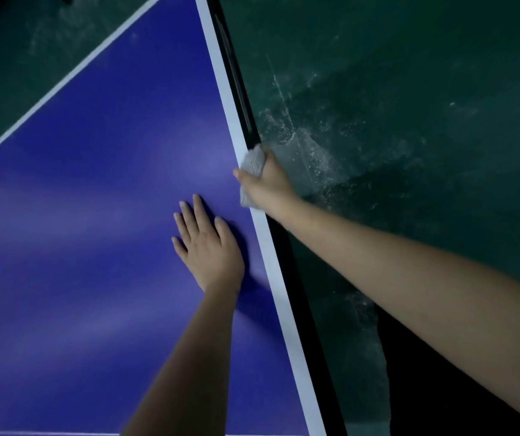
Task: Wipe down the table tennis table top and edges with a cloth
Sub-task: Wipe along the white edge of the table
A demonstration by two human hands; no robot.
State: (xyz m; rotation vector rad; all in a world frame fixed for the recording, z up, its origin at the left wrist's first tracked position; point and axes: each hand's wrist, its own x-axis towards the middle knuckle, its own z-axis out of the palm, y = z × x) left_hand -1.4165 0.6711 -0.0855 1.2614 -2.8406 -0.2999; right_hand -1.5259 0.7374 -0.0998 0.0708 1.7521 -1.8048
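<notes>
The table tennis table fills the left part of the view, its top blue. Its long side edge runs from the bottom of the picture, a little right of centre, up and away to the top centre. This line is the one that matters for the next move.

The white edge line follows this side; just outside it is the black side edge, and beyond that the green floor, marked with pale smears.

The right hand sits exactly on this edge, about half way up the visible length; its thumb lies on the white line and the hand is curled over the side, holding a grey cloth bunched against the rim. The cloth shows above the hand and again below it, so it is wrapped across the corner of the edge.

The left hand lies flat on the blue top with straight fingers, holding nothing; it is just inside the white line, nearer to the person than the cloth.

I judge that the wipe will go along the edge, away from the person or back, and the right hand is the one placed for it; the left one only gives support.

The right fingers are hidden below the rim, so I cannot tell how far down the cloth reaches. The net, the legs and the table's far end are out of view; in this dim light I cannot tell which parts are already clean.
</notes>
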